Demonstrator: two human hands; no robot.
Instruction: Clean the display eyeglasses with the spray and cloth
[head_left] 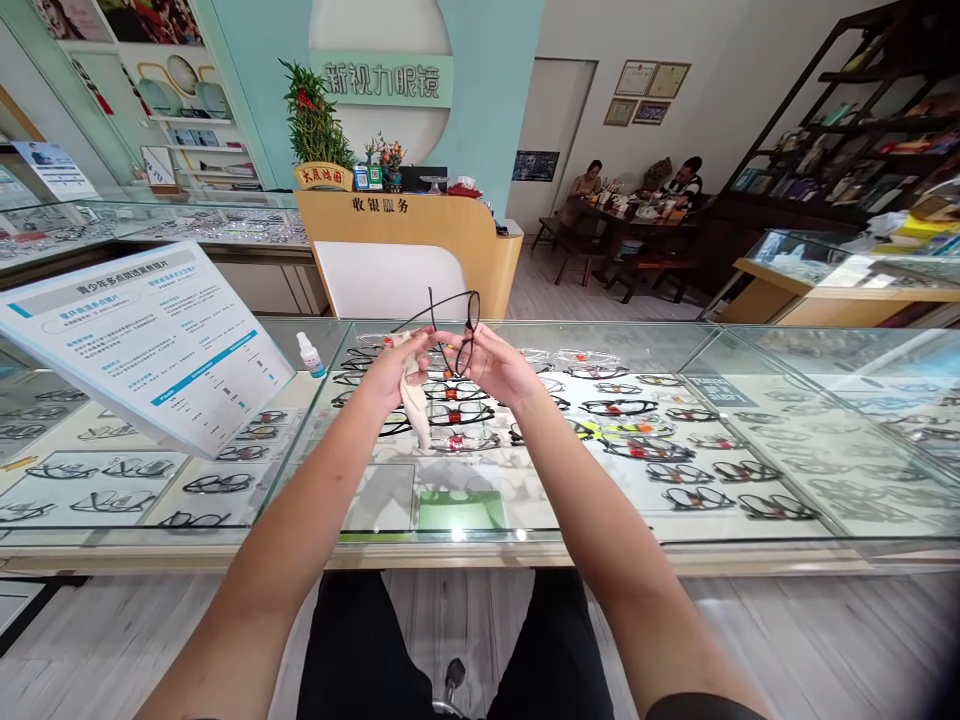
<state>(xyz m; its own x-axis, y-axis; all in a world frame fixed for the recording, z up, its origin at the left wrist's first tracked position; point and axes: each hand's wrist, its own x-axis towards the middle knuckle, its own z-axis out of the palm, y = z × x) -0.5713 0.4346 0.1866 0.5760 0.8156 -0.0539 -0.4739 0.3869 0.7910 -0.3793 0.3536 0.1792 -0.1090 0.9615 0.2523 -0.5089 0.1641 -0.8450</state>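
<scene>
Both hands are raised over the glass display case. My right hand [499, 368] grips a pair of black-framed glasses [474, 312] near the lenses, with the temples pointing left. My left hand [397, 372] is closed on a pale cloth [415, 405] that hangs down from the fingers. Its fingertips are close to the glasses' temples; whether they touch them is hard to tell. A small white spray bottle [310, 355] with a blue base stands on the glass to the left of my left hand.
The glass display case [457, 535] holds rows of glasses. A large printed sign [150, 345] stands tilted on the left. Beyond are a wooden counter [405, 225] with plants and two people seated at a dark table. Another glass case [817, 262] is at the right.
</scene>
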